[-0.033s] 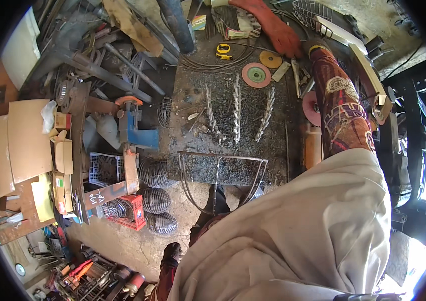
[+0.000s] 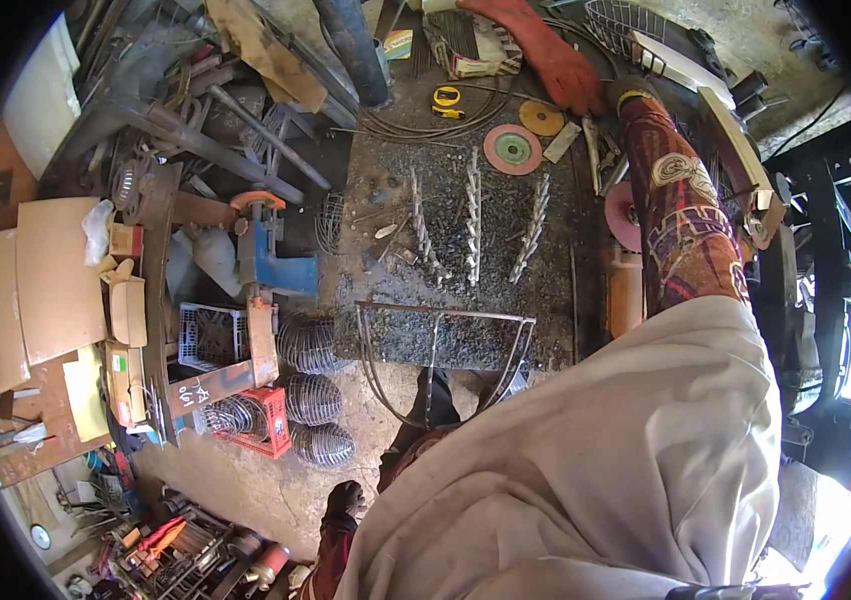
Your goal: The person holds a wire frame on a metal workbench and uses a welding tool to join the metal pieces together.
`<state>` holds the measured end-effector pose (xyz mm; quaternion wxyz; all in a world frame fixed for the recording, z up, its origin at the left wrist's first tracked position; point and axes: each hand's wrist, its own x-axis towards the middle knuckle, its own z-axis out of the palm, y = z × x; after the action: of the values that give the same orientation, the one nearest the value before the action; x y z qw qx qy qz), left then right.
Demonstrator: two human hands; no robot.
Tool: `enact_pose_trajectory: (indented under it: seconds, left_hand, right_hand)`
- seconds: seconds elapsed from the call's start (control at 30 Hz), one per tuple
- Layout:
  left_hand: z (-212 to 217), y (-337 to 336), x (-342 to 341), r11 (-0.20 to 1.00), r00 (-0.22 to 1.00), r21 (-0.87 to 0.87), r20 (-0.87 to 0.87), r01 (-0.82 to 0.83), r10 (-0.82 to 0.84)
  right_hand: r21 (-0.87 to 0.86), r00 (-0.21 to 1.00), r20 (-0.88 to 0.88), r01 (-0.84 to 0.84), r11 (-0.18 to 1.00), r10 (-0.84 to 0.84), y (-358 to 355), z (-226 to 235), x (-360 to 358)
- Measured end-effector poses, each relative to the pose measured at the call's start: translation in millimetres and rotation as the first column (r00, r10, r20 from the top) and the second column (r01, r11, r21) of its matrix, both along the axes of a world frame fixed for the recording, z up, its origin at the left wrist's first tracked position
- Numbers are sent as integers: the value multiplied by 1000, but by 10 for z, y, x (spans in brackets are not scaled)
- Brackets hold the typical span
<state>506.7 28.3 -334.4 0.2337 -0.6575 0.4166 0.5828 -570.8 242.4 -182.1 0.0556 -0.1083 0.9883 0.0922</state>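
My right arm, in a dark red patterned sleeve, stretches to the far right of the worktable (image 2: 385, 215). At its end my right hand (image 2: 628, 92), in a dark glove, is beside the fingertips of a long red work glove (image 2: 555, 65); its fingers are hidden. My left hand (image 2: 345, 498), dark-gloved, hangs low beside my body, its fingers too dark to make out. A half-round metal rod frame (image 2: 435, 312) leans at the table's near edge. Three twisted metal bars (image 2: 473, 225) lie spaced apart on the table.
A pink grinding disc (image 2: 512, 150), a brown disc (image 2: 541, 118) and a yellow tape measure (image 2: 447, 97) lie farther back. Left of the table stand a blue vise (image 2: 280, 272), round wire baskets (image 2: 313, 400) and a red crate (image 2: 270, 425). Metal scrap (image 2: 215, 130) is heaped at the far left.
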Motion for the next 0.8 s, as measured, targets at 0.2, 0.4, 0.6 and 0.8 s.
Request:
enact_pose_trajectory:
  seconds: [0.2, 0.4, 0.6, 0.8]
  left_hand:
    - [-61, -233, -241, 927, 926, -77, -62, 368, -373]
    - [-41, -133, -394, 919, 919, -99, -59, 382, -389]
    - [-205, -57, -536, 941, 942, -105, -69, 321, -329]
    - [-192, -33, -699, 967, 966, -113, -93, 230, -241]
  right_hand:
    - [137, 958, 64, -287, 948, 280, 189, 159, -5]
    - [-460, 947, -4, -287, 840, 321, 208, 341, 48]
    - [-960, 940, 278, 279, 23, 198, -192, 656, 733]
    - [-989, 975, 138, 125, 85, 173, -144, 1482, 1386]
